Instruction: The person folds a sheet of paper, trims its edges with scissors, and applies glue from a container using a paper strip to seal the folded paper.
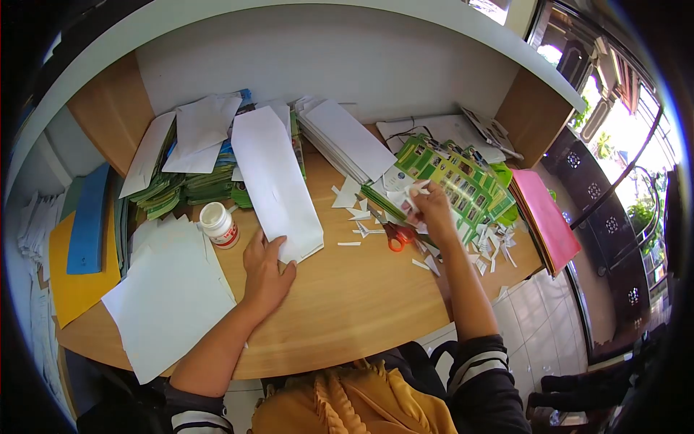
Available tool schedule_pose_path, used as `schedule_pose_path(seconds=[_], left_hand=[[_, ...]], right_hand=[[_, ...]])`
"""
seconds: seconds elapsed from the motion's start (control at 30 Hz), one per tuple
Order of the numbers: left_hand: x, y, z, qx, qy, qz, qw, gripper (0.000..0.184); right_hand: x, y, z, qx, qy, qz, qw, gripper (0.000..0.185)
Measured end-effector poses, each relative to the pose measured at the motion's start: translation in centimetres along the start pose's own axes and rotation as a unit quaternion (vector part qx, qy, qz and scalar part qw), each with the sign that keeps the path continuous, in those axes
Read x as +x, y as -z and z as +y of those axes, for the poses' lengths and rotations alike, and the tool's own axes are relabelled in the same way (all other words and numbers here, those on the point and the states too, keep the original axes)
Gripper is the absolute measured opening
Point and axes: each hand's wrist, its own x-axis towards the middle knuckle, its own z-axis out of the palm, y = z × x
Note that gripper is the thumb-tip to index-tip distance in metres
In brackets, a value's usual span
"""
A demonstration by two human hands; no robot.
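Note:
A long white paper envelope lies slantwise across the middle of the desk, its far end resting on the piled papers. At its lower left corner my left hand is closed on the edge, with thumb and fingers near the corner. My right hand is bent in a pinch over the near left part of the green printed sheets. Something whitish shows at its fingertips, too small to make out. Just beside that hand, orange-handled scissors lie among white paper scraps.
An open white jar stands left of the envelope. Loose white sheets cover the left front. Behind are bundled green papers and stacked white envelopes. Pink folders overhang the right edge; blue and yellow folders lie left.

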Motion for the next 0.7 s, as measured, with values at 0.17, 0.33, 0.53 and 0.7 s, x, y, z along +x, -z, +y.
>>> schedule_pose_path(seconds=[0.17, 0.33, 0.53, 0.7], left_hand=[[0.8, 2.4, 3.0, 0.034, -0.115, 0.103, 0.987, 0.036], [-0.7, 2.8, 4.2, -0.235, 0.004, -0.023, 0.972, 0.030], [-0.4, 2.0, 3.6, -0.289, 0.038, -0.030, 0.956, 0.024], [-0.6, 1.6, 3.7, -0.388, 0.062, 0.004, 0.919, 0.016]], right_hand=[[-4.5, -8.4, 0.6, 0.179, -0.029, -0.151, 0.972, 0.014], [-6.7, -12.8, 2.5, 0.107, -0.002, -0.290, 0.951, 0.015], [-7.9, -13.9, 1.8, -0.005, 0.080, -0.248, 0.966, 0.015], [-7.7, -13.2, 1.5, -0.035, 0.100, -0.186, 0.977, 0.011]])
